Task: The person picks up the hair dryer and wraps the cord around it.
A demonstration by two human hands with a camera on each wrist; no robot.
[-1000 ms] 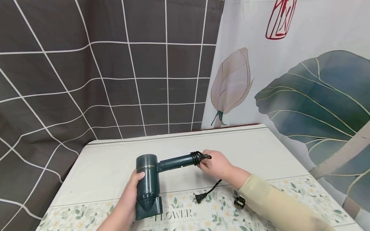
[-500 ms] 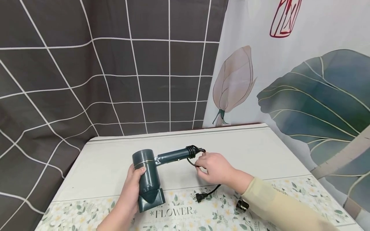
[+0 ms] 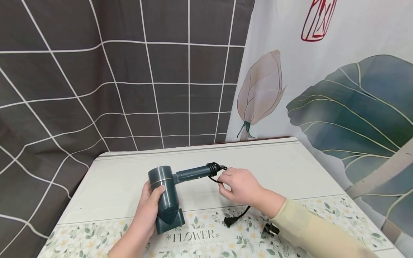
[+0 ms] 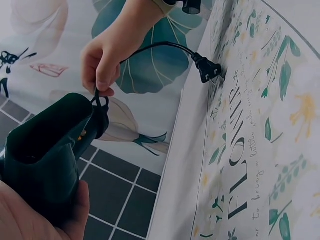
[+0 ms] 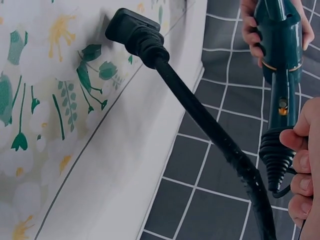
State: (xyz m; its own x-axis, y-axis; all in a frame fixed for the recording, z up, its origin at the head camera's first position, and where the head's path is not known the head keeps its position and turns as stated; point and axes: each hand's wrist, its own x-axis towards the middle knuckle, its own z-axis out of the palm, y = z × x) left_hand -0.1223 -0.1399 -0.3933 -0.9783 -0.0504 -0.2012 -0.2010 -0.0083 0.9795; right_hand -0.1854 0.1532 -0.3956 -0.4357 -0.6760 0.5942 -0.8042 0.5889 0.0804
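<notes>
My left hand [image 3: 146,213] grips the body of a dark green hair dryer [image 3: 167,199], held above the table with its flat nozzle pointing toward me. The dryer's handle [image 3: 192,174] stretches to the right. Black cord [image 3: 213,169] is wound round the handle's end. Close by that end, my right hand [image 3: 240,184] pinches the cord between thumb and fingers. Below the right hand dangles the cord's plug [image 3: 229,221]; the left wrist view shows the plug [image 4: 206,68] with its prongs. In the right wrist view the plug [image 5: 132,31] hangs on a thick stretch of cord.
A table with a white and floral cover [image 3: 122,182] lies beneath both hands. Dark gridded cloth [image 3: 167,96] hangs behind and to the left, and a white flower-printed curtain [image 3: 267,32] to the right. A small black object [image 3: 271,229] shows at the right sleeve.
The right hand has shifted from the handle's end slightly right and down, drawing out a loop of cord. The left hand has tilted the dryer a little and raised it slightly.
</notes>
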